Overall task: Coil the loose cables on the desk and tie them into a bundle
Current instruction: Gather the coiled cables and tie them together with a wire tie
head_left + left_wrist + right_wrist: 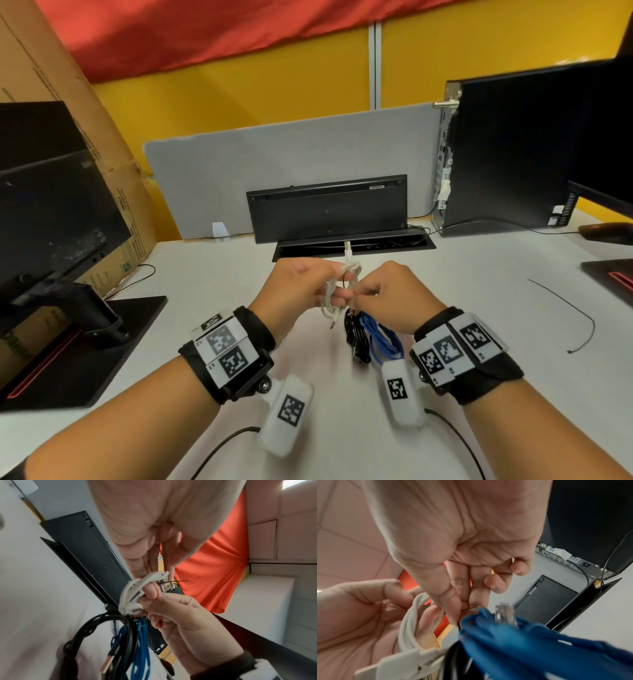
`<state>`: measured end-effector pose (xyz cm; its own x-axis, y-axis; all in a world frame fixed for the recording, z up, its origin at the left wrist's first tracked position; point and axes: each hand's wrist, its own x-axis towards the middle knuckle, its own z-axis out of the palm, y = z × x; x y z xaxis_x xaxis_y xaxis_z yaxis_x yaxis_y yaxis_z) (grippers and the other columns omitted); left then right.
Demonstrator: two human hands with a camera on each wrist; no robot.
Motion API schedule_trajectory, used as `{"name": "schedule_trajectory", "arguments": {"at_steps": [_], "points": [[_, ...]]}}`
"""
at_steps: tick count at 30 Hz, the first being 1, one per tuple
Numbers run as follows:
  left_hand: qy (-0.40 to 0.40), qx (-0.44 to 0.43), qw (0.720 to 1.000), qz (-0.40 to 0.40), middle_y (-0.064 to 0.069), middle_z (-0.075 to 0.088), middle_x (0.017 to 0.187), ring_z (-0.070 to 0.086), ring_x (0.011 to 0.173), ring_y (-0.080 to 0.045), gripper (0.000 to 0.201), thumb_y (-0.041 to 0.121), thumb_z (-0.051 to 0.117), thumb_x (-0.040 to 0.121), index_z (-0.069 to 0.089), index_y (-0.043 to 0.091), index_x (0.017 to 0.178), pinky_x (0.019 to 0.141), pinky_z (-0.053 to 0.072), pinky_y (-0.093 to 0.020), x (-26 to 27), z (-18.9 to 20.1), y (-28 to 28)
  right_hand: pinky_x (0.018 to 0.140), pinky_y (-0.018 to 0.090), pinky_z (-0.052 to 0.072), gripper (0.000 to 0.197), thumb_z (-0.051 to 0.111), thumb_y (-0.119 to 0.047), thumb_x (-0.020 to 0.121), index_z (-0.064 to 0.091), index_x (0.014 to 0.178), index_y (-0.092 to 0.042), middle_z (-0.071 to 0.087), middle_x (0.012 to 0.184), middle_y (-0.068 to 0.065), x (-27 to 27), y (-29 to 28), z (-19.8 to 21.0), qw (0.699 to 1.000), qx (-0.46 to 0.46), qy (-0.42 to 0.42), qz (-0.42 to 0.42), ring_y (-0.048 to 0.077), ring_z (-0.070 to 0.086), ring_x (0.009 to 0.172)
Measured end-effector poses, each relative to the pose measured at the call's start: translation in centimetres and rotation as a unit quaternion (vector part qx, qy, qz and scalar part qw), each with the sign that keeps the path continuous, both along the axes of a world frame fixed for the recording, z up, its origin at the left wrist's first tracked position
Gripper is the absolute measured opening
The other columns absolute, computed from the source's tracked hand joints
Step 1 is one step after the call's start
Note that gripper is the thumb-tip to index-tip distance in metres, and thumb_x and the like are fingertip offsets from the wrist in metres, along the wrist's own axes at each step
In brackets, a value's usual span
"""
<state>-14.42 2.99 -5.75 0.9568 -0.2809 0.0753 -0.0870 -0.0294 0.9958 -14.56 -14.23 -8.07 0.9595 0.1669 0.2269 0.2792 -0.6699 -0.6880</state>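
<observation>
Above the desk's middle, my left hand (329, 291) grips a coiled white cable (334, 303), its fingers curled through the loops (132, 595). My right hand (359, 294) pinches a thin black tie (176, 581) between thumb and forefinger, right against the coils (471, 607). A black cable coil (356, 337) and a blue network cable coil (382, 337) hang beneath the two hands. The blue cable's clear plug (505, 614) sticks up beside my right fingers. How far the tie goes round the coils is hidden.
A second thin black tie (582, 325) lies on the white desk (479, 291) to the right. Behind the hands are a keyboard on edge (325, 209) and a cable slot (352, 245). A PC tower (507, 154) stands back right, a monitor (51, 205) with its base (85, 342) left.
</observation>
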Motion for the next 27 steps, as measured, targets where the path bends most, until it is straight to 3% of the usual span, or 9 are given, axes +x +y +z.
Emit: {"name": "schedule_trajectory", "arguments": {"at_steps": [3,5,8,12,18,21,24,27], "points": [[0.014,-0.002,1.000,-0.008,-0.024,0.073,0.090,0.073,0.078,-0.030,0.038,-0.012,0.042,0.088,0.076,0.004,0.096,0.072,0.060,-0.031,-0.1,-0.2,0.0,0.055,0.023,0.040,0.015,0.067,-0.014,0.081,0.079,0.072,-0.018,0.062,0.056,-0.004,-0.2,0.2,0.1,1.000,-0.011,-0.003,0.008,0.008,0.049,0.053],[-0.013,0.028,1.000,0.005,-0.018,0.075,0.085,0.073,0.073,-0.024,0.037,-0.018,0.045,0.088,0.074,0.004,0.099,0.069,0.060,-0.027,0.0,-0.5,0.0,0.053,0.023,0.039,0.018,0.066,-0.013,0.081,0.077,0.067,-0.015,0.059,0.053,-0.002,-0.1,0.2,-0.1,1.000,-0.010,-0.009,0.009,0.008,0.046,0.050],[-0.071,0.069,0.995,0.023,-0.012,0.076,0.084,0.074,0.073,-0.021,0.025,-0.012,0.064,0.084,0.073,0.004,0.101,0.066,0.058,-0.024,0.1,-1.0,-0.1,0.053,0.022,0.038,0.023,0.068,-0.015,0.081,0.074,0.059,-0.016,0.057,0.049,-0.006,0.0,0.3,-0.3,1.000,0.008,-0.009,0.010,0.006,0.046,0.047],[-0.115,0.100,0.988,0.039,-0.008,0.077,0.085,0.074,0.078,-0.020,0.024,-0.010,0.074,0.076,0.075,0.005,0.094,0.070,0.059,-0.025,0.3,-1.4,-0.1,0.051,0.018,0.037,0.028,0.068,-0.018,0.085,0.071,0.057,-0.014,0.054,0.048,-0.003,0.0,0.3,-0.4,0.999,0.015,-0.017,0.029,0.005,0.043,0.045],[-0.154,0.133,0.974,0.098,-0.009,0.074,0.075,0.071,0.070,-0.022,0.002,0.002,0.076,0.079,0.075,0.002,0.080,0.071,0.060,-0.031,0.7,-1.8,-0.4,0.056,0.010,0.038,0.014,0.068,-0.014,0.084,0.080,0.078,-0.020,0.066,0.061,-0.009,0.0,0.4,-0.5,0.998,0.037,-0.013,0.039,0.000,0.055,0.054],[-0.154,0.125,0.977,0.077,-0.005,0.072,0.072,0.067,0.061,-0.010,0.004,-0.003,0.073,0.080,0.076,-0.001,0.083,0.061,0.056,-0.020,0.7,-1.8,-0.6,0.056,0.016,0.042,0.014,0.067,-0.017,0.087,0.080,0.081,-0.020,0.066,0.061,-0.006,0.0,0.5,-0.8,0.997,0.062,-0.022,0.047,0.004,0.056,0.055],[-0.139,0.125,0.981,0.054,0.000,0.071,0.068,0.068,0.059,-0.008,0.005,-0.005,0.071,0.081,0.074,-0.001,0.082,0.059,0.053,-0.016,1.0,-1.5,-0.6,0.067,0.027,0.054,0.011,0.069,-0.019,0.086,0.080,0.084,-0.020,0.073,0.072,0.002,0.0,0.2,-1.0,0.995,0.083,-0.013,0.046,0.017,0.066,0.069],[-0.132,0.166,0.976,0.042,-0.001,0.070,0.067,0.066,0.058,-0.009,0.016,-0.005,0.068,0.084,0.070,0.007,0.075,0.060,0.054,-0.018,1.6,-1.4,-0.2,0.072,0.022,0.052,0.008,0.073,-0.016,0.082,0.080,0.084,-0.021,0.075,0.078,-0.005,0.3,-0.4,-1.2,0.996,0.088,0.002,0.032,0.009,0.067,0.075]]}}
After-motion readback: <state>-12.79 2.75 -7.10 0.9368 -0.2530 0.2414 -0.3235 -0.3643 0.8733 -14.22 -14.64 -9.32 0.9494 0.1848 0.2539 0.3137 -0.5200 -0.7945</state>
